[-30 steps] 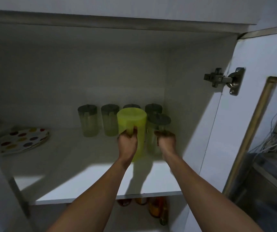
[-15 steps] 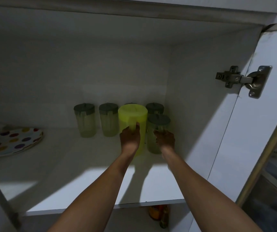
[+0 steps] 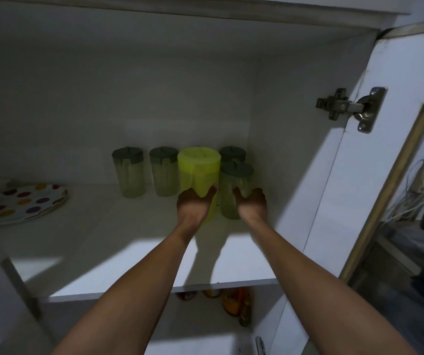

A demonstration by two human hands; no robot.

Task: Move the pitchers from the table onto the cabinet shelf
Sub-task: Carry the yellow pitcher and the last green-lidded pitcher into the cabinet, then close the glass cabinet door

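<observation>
A bright yellow-green pitcher (image 3: pixel 198 172) stands on the white cabinet shelf (image 3: pixel 118 242), and my left hand (image 3: pixel 195 206) grips its lower front. Right beside it stands a clear pitcher with a grey lid (image 3: pixel 235 185), with my right hand (image 3: pixel 251 204) wrapped around its lower part. Both rest on the shelf, side by side. Behind them, along the back wall, stand more grey-lidded clear pitchers: two at the left (image 3: pixel 128 172) (image 3: pixel 164 171) and one at the right (image 3: pixel 232 153). The yellow pitcher hides what is directly behind it.
A polka-dot plate (image 3: pixel 23 202) lies at the shelf's left. The cabinet's right wall (image 3: pixel 282 149) is close beside the clear pitcher. The open door (image 3: pixel 374 175) with its metal hinge (image 3: pixel 351 107) stands at the right. Jars (image 3: pixel 234 303) sit on the lower shelf.
Both pitchers have moved a little deeper into the shelf and now rest on it. My hands stay on them, slightly lower on their sides. The camera has shifted.
</observation>
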